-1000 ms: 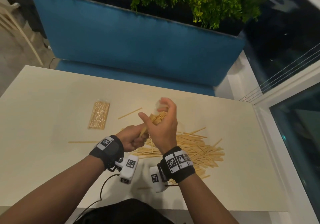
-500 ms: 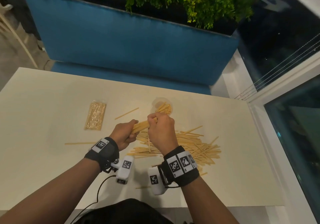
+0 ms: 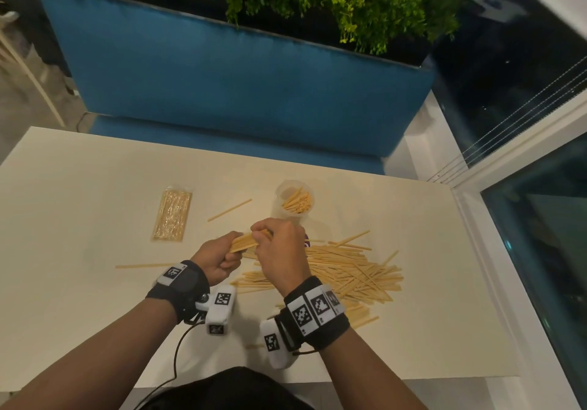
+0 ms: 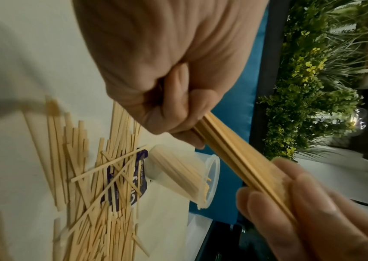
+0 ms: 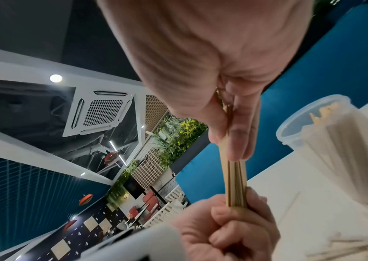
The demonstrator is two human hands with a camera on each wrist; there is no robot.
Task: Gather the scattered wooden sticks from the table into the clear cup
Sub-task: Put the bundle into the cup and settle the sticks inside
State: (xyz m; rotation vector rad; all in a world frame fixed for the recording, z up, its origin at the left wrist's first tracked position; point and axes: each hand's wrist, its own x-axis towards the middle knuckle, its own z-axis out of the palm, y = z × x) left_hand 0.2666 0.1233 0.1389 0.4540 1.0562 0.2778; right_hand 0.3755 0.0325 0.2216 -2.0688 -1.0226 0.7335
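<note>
Both your hands, left (image 3: pixel 219 259) and right (image 3: pixel 279 251), clasp one stick bundle (image 3: pixel 246 242) lying crosswise; the clear cup (image 3: pixel 293 198) stands just beyond your right grip.

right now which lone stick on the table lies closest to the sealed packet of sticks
The stray stick just right of the sealed packet, angled toward the clear cup. The other loner lies farther, below the packet.

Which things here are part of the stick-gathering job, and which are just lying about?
Part of the job:
clear cup, already holding some sticks
bundle of sticks, gripped by left hand and right hand
loose stick pile

Just lying about:
wrapped packet of sticks
purple label under the pile
</note>
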